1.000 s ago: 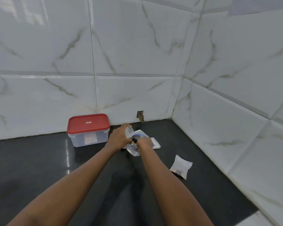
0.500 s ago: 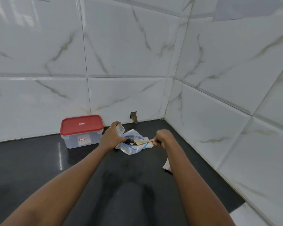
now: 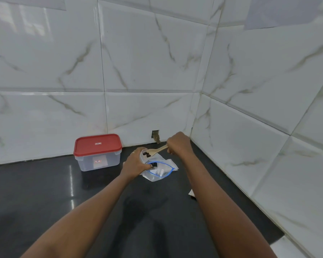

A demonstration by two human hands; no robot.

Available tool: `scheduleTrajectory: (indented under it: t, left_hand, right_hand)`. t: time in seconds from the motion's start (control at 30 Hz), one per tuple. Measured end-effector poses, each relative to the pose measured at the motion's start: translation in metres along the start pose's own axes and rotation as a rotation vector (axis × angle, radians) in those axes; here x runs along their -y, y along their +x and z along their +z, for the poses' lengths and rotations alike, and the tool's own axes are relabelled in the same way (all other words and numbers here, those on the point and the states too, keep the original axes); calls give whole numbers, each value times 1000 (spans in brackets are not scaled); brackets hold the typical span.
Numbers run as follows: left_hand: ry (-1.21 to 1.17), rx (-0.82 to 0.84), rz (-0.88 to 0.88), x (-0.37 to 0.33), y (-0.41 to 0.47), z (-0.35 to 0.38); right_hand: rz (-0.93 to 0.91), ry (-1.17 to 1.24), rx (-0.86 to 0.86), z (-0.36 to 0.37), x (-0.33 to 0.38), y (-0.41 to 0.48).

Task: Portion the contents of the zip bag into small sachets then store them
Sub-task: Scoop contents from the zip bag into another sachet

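Observation:
A clear zip bag with a blue-edged mouth lies on the black counter, its mouth gaping toward me. My left hand holds a small clear sachet upright at the bag's left edge. My right hand grips a wooden spoon by the handle; its bowl, carrying a few dark pieces, is at the sachet's mouth. A filled sachet peeks out from behind my right forearm, mostly hidden.
A clear plastic container with a red lid stands shut at the back left, against the tiled wall. Marble-tiled walls meet in a corner behind the bag. The black counter stretches left and toward me.
My right hand lifted the spoon with dark pieces out of the zip bag and up to the sachet's mouth. The left hand keeps holding the sachet.

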State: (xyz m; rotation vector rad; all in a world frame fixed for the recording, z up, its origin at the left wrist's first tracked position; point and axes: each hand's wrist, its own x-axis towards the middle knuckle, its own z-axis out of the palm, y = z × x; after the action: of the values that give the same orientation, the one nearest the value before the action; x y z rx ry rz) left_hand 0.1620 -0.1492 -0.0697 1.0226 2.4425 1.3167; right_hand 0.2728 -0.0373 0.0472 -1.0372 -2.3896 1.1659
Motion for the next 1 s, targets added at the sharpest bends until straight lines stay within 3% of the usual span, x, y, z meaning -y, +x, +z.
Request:
scheduleTrajectory:
  t: [0.13, 0.27, 0.4, 0.5, 0.6, 0.77, 1.0]
  left_hand:
    - [-2, -26, -6, 1, 4, -1]
    - [-11, -56, -16, 2, 6, 0]
    - [-7, -66, -5, 0, 7, 3]
    - [-15, -81, -16, 1, 9, 2]
    - [-33, -100, -45, 6, 9, 0]
    - [-17, -111, -6, 13, 6, 0]
    - [-42, -55, 136, 17, -3, -1]
  right_hand:
    - [-308, -312, -38, 16, 7, -7]
    - [-557, -468, -14, 14, 10, -13]
    - [-678, -566, -20, 11, 8, -17]
    - [-601, -461, -170, -1, 6, -20]
    - [-391, -342, -315, -15, -5, -22]
    - [-215, -459, -227, 18, -38, -19]
    - [-352, -675, 35, 93, -50, -21]
